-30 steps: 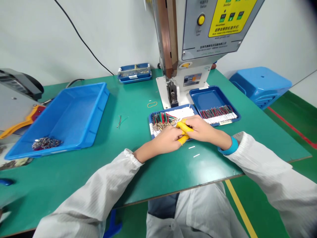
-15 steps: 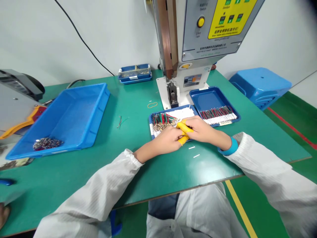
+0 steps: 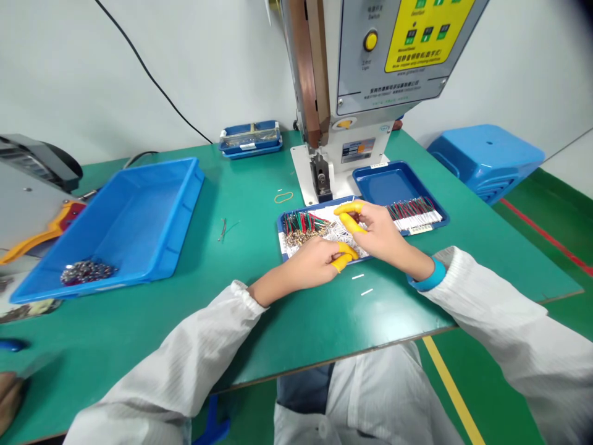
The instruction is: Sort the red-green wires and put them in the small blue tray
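Observation:
My left hand (image 3: 317, 259) rests at the near edge of a blue tray (image 3: 280, 238), its thumb and forefinger in yellow finger cots and pinched together. Whatever is in that pinch is too small to make out. Above the same tray, my right hand (image 3: 377, 232) has its yellow-covered thumb and forefinger tips brought close together; anything between them cannot be made out. In the tray lie red, green and black wires (image 3: 303, 220) with brass-coloured metal ends (image 3: 301, 237), beside loose small white tubes (image 3: 340, 233).
A second blue tray (image 3: 384, 179) holds a row of wires with white ends (image 3: 417, 216). Behind stands a crimping machine (image 3: 359, 130). Left is a large blue bin (image 3: 139, 204) with metal parts (image 3: 88, 270). A rubber band (image 3: 283, 198) and wire scraps (image 3: 223, 229) lie nearby. Another person's hand (image 3: 8, 398) shows far left.
My hands were together over the tray and have parted. The right hand has moved up and away over the white tubes; the left has hardly moved. The other person's hand reaches further into view.

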`<state>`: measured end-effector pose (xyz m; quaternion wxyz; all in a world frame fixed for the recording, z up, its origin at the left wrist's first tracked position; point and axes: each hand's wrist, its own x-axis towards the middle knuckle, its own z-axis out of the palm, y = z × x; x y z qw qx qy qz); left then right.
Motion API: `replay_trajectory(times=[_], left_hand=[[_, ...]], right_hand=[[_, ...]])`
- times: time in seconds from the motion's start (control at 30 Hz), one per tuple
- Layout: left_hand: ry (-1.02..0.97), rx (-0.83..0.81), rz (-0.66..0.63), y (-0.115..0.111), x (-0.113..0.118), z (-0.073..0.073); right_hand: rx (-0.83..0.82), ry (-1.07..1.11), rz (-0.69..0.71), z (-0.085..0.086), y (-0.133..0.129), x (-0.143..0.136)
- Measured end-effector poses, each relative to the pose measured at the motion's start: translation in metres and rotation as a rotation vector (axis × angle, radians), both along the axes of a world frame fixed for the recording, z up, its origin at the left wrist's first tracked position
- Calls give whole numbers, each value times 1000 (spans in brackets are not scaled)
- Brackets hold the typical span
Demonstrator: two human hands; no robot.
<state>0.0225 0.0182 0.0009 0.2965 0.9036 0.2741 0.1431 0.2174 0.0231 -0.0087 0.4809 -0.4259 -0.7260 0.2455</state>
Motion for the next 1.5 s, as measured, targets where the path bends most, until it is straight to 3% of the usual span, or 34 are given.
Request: replay_trajectory(times=[0.2,0.33,0.57,0.67,0.9,1.1,1.5], left_hand=[[-6,-8,-17,0,0,1],[-37,-88,5,0,-1,1],[-354,-665,157,9,-2,-5],[-422,-794,231,11,-2,-6],[-365,-760,168,6,-1,-1],[-352,-794,224,8,-3,1],[-336,-802,224,9,-4,-2]], right_hand=[[-107,189,-45,-12,8,0],[-149,309,29,-9,7,-1],[-72,406,118,5,-3,0],[-18,365,131,5,-7,-1],[9,269,55,-1,-5,0],[-33,349,22,-2,-3,-2],[-198,520,154,11,-7,-3]])
